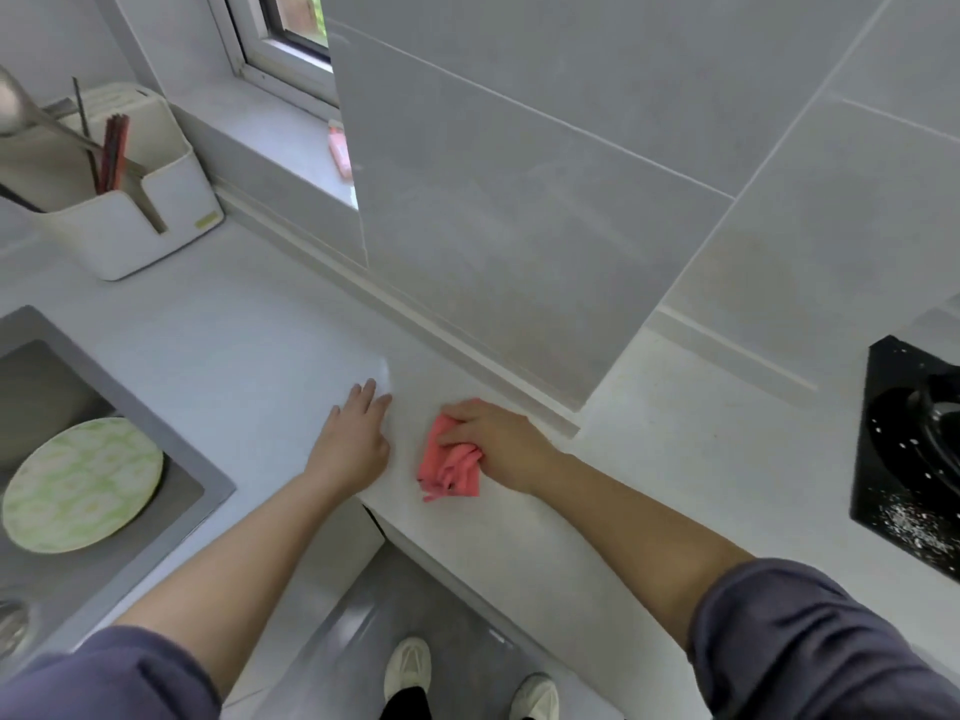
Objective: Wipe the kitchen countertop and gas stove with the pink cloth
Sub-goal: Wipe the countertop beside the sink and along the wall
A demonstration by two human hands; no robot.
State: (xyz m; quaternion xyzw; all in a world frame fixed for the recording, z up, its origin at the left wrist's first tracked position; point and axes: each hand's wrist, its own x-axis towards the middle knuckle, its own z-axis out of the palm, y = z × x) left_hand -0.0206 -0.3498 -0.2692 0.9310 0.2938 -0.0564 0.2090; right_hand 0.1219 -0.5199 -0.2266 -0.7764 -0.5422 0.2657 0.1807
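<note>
Countertop wiping in hand: our right hand (493,444) fingers curl round the bunched pink cloth (451,467) on the surface (649,459), left hand (356,433) flat, fingers straight; next, we judge, strokes toward the crumb-strewn gas stove (904,459).

Single head-worn wide view, steeply downward, close over the corner countertop (234,356)

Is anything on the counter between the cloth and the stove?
Nothing visible. The right hand grips the cloth, and bare countertop runs from it to the stove at the right. The left hand lies on the cloth's other side.
</note>
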